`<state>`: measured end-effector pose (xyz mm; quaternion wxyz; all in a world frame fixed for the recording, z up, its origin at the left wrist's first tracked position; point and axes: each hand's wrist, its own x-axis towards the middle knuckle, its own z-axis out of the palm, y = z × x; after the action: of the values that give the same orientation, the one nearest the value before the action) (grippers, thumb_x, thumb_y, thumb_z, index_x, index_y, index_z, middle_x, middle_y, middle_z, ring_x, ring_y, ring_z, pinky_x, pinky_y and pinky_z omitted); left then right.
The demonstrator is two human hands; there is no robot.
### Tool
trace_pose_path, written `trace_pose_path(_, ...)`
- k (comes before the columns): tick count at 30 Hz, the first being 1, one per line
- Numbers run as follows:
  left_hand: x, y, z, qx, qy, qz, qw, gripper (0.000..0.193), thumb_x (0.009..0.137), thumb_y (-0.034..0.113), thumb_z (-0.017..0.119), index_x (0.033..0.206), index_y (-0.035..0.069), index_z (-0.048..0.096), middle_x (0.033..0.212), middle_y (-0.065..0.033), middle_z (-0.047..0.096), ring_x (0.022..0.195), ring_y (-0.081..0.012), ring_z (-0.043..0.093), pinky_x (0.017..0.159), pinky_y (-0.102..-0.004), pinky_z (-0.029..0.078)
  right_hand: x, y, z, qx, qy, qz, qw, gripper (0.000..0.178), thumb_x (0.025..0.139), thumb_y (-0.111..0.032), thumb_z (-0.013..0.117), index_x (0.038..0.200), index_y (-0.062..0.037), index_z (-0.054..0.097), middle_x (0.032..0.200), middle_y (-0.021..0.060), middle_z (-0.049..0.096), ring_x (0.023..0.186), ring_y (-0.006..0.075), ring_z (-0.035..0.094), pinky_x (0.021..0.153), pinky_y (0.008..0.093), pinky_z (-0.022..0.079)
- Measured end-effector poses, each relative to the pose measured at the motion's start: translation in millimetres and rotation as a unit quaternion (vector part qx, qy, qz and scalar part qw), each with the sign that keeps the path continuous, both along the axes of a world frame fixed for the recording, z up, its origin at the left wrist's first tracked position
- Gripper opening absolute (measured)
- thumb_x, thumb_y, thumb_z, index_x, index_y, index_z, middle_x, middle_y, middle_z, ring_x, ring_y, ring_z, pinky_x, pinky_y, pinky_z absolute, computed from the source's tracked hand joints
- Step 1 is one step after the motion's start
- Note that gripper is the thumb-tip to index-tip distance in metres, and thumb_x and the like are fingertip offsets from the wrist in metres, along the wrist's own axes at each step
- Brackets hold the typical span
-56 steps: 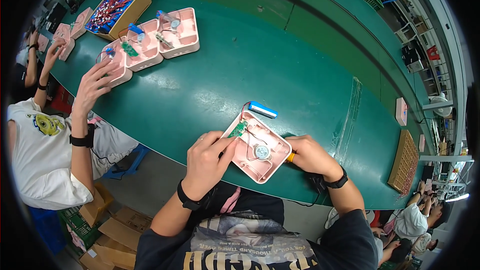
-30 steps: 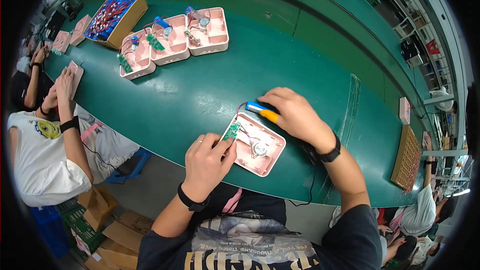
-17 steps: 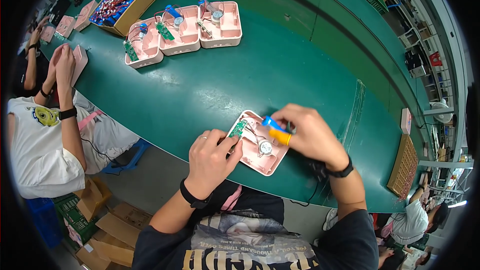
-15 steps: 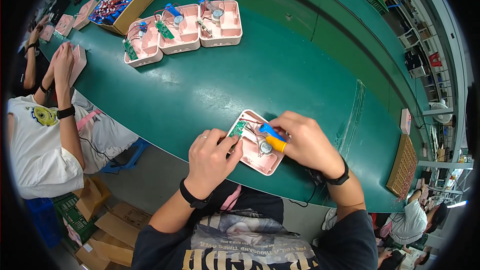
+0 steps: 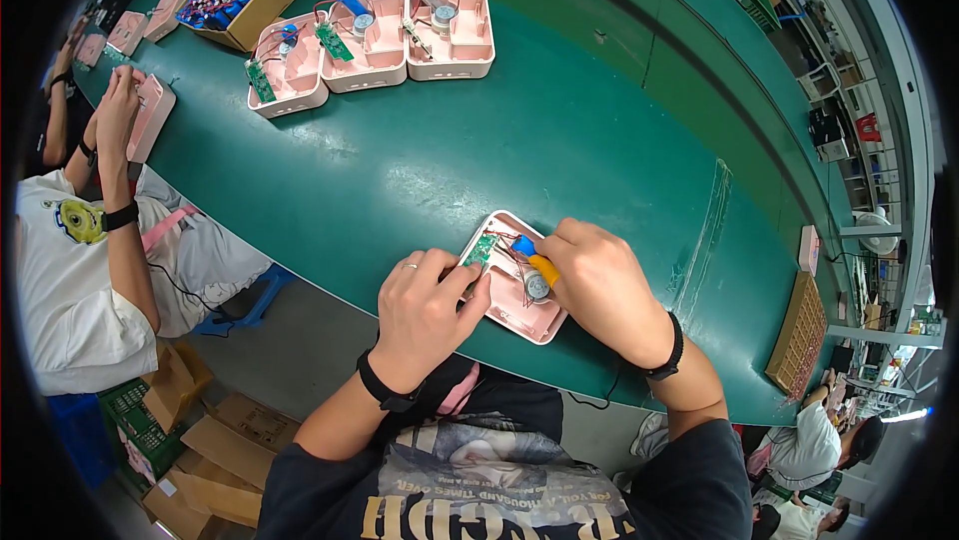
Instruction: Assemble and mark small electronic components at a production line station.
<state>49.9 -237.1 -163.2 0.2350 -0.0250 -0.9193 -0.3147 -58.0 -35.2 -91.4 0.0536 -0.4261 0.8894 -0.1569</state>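
A pink plastic housing (image 5: pixel 531 323) lies tilted in front of me near the table edge. In its upper left part is a small green circuit board (image 5: pixel 482 248), joined to thin red and black wires. My left hand (image 5: pixel 428 305) is closed at the left rim, fingertips pinching the board's lower end. From above, my right hand (image 5: pixel 599 280) is closed round a yellow and blue piece (image 5: pixel 544 268); most of it is hidden, so its kind is unclear. Just below sits a round silver motor (image 5: pixel 536 285) in the housing.
Three similar pink housings (image 5: pixel 365 50) with boards, wires and blue cylinders stand in a row at the back. Beside them is a cardboard box (image 5: pixel 262 15) of blue wired cells. A divided tray (image 5: pixel 799 330) lies far right. A co-worker (image 5: pixel 90 270) sits at left.
My right hand has turned and shifted slightly, and the blue and yellow piece now shows less beyond the fingers. My left hand stays at the board. The view has shifted a little.
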Motion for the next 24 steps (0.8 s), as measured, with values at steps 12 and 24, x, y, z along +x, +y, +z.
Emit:
trace_pose_path(12, 1.1, -0.3, 0.1, 0.001, 0.003, 0.000, 1.000, 0.011, 0.087, 0.015, 0.085, 0.088, 0.008, 0.077, 0.085, -0.0046, 0.062, 0.074, -0.0247, 0.065, 0.069, -0.0398, 0.053, 2.3, -6.6, -3.0, 0.014, 0.033, 0.007, 0.999, 0.016, 0.079, 0.000, 0.072, 0.095, -0.0019, 0.074, 0.086, 0.0138, 0.065, 0.081, 0.0354, 0.070, 0.073, 0.0455, 0.059)
trace_pose_path(24, 1.3, -5.1, 0.7, -0.013, 0.000, -0.013, 1.000, 0.010, 0.087, 0.015, 0.084, 0.090, 0.008, 0.077, 0.083, -0.0043, 0.061, 0.075, -0.0247, 0.065, 0.070, -0.0399, 0.053, 7.8, -15.0, -13.7, 0.050, 0.023, -0.051, 0.997, 0.025, 0.074, -0.001, 0.075, 0.098, -0.0049, 0.078, 0.083, 0.0109, 0.065, 0.077, 0.0329, 0.071, 0.065, 0.0466, 0.059)
